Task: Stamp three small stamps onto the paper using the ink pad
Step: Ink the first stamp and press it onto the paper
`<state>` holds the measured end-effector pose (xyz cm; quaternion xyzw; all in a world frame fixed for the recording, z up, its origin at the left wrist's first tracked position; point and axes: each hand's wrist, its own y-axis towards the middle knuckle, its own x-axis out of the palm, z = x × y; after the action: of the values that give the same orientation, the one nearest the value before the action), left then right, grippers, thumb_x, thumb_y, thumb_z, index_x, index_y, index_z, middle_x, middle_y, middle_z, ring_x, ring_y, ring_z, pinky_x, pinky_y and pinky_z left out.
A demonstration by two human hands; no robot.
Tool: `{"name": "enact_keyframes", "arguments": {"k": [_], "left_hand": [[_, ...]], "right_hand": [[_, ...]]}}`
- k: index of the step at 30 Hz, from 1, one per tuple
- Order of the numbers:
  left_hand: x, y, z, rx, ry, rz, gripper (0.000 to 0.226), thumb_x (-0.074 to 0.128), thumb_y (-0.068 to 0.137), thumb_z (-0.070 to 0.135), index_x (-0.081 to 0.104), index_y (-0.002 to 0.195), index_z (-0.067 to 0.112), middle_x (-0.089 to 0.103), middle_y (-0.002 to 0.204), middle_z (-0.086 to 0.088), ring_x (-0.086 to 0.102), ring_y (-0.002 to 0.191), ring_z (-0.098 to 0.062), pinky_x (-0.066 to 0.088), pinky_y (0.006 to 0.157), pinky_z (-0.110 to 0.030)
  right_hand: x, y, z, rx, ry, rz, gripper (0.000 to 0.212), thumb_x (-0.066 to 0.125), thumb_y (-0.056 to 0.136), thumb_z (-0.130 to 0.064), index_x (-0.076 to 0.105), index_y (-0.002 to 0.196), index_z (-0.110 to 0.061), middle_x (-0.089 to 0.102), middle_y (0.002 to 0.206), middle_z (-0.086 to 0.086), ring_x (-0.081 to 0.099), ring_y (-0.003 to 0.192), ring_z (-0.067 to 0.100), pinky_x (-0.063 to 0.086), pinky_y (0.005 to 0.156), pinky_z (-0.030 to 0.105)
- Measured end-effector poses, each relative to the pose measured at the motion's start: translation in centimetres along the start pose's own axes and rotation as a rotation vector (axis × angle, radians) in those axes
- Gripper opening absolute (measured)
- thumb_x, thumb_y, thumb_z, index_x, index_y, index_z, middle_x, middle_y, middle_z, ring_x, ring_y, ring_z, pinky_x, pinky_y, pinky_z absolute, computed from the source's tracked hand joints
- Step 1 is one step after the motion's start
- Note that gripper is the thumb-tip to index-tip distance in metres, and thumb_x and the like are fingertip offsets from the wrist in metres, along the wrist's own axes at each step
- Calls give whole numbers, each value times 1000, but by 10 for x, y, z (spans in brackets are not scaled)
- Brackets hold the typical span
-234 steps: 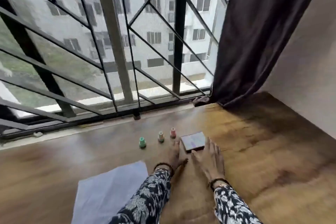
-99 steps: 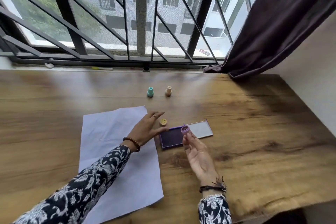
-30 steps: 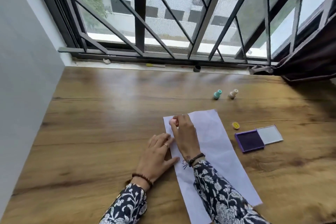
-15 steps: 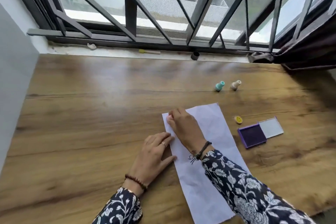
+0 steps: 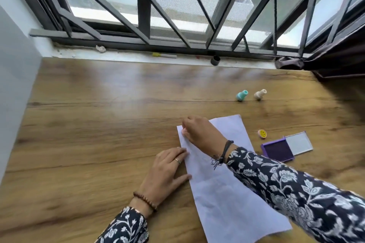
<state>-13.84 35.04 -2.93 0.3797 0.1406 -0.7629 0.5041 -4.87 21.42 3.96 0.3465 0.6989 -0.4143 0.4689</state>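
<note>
Our left hand [image 5: 167, 169] lies flat, fingers spread, on the paper [image 5: 223, 179] edge. Our right hand [image 5: 199, 134] is closed over a pink stamp [image 5: 184, 132] at the paper's far-left corner. The open ink pad [image 5: 277, 151] sits right of the paper on the surface [image 5: 98, 124], with the teal stamp [image 5: 241, 95] and beige stamp [image 5: 260, 94] beyond.

No readable text or numbers, only a smiley sign (black on yellow) on a small cap [image 5: 262, 133]
</note>
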Motion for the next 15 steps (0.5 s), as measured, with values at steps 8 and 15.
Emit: {"name": "enact_keyframes", "arguments": {"k": [8,15], "left_hand": [[-8,1,8,-70,13,-49,59,66,75,45,47,126,21,49,135,1,40,126,-11,21,105,-23],[-8,12,23,-119,53,-4,38,65,80,34,57,115,20,57,124,2,52,113,-14,32,92,-18]], "right_hand": [[-13,-23,7,352,893,194,10,67,78,-9,65,76,0,68,84,18,61,72,19,55,70,34],[-24,-85,69,546,1747,254,9,58,86,-4,65,87,0,63,86,6,59,77,11,55,72,15]]}}
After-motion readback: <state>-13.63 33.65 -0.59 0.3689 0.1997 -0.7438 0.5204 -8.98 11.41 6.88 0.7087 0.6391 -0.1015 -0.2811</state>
